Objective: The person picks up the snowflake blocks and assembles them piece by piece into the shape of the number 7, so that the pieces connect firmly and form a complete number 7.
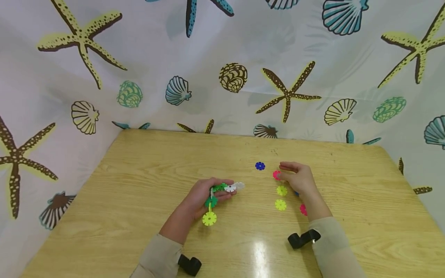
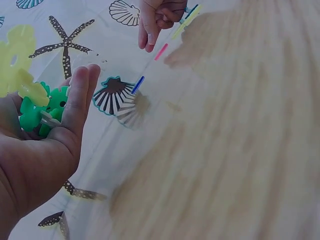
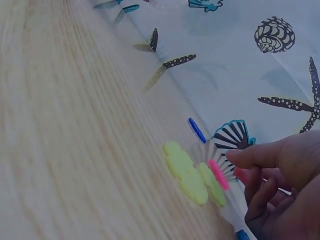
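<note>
My left hand [image 1: 199, 196] holds a chain of interlocking flower-shaped plastic discs. It has green discs [image 1: 211, 202], a white disc [image 1: 230, 188], a clear-looking one at its tip and a yellow disc [image 1: 209, 219] hanging lowest. In the left wrist view the green part [image 2: 32, 117] sits in the palm against the fingers. My right hand [image 1: 301, 180] hovers by a pink disc [image 1: 276, 175], which lies flat on the table. The right wrist view shows that pink disc [image 3: 218, 175] apart from the thumb, and the fingers are loosely bent.
Loose discs lie on the wooden table [image 1: 139, 170]: a dark blue one [image 1: 260, 166], two yellow discs [image 1: 280, 205], and a second pink disc [image 1: 303, 209] partly under the right forearm. Another blue disc [image 1: 296, 194] is mostly hidden by the right wrist. Shell-printed cloth [image 1: 208, 46] encloses the table's back and sides.
</note>
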### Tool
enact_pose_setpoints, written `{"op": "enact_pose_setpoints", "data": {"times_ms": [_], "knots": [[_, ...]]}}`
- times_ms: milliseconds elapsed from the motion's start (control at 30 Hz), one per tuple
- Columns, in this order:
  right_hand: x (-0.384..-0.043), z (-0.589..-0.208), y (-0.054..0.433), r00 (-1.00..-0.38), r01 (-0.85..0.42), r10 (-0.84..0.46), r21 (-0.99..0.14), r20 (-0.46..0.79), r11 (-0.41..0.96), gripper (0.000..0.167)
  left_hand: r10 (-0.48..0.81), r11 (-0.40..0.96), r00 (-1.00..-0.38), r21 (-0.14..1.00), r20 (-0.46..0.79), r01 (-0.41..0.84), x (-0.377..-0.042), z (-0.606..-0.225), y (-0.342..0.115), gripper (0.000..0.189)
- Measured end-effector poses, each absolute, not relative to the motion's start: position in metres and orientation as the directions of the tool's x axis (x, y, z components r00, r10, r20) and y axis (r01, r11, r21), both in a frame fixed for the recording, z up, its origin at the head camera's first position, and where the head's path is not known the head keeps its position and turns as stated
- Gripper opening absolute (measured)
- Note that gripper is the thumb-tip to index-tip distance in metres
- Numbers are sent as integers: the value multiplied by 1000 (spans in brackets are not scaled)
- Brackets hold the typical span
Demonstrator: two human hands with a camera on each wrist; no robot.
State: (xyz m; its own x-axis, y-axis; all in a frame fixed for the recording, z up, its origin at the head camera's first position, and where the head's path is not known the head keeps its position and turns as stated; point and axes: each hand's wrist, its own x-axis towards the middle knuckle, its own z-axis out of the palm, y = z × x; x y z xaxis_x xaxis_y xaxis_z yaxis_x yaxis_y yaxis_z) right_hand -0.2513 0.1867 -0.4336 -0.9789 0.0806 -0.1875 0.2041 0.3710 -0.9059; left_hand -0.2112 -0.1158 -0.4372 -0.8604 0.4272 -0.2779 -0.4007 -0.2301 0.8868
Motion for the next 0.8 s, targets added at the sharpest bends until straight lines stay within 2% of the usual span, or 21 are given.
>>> {"op": "enact_pose_setpoints", "data": {"times_ms": [267,500,800], "knots": [[-253,-437,188,-967,254,113,-885,-228,389,48,419,-235,-861,881,-289,-410,-213,-438,-111,45],[-253,-437,185,-969,244,139,-866,-203,437,43,429,-236,-858,883,-281,-406,-213,-437,-110,44],[-252,-435,183,-974,219,71,-799,-217,561,39,416,-239,-862,880,-289,-411,-212,-438,-110,44]]}}
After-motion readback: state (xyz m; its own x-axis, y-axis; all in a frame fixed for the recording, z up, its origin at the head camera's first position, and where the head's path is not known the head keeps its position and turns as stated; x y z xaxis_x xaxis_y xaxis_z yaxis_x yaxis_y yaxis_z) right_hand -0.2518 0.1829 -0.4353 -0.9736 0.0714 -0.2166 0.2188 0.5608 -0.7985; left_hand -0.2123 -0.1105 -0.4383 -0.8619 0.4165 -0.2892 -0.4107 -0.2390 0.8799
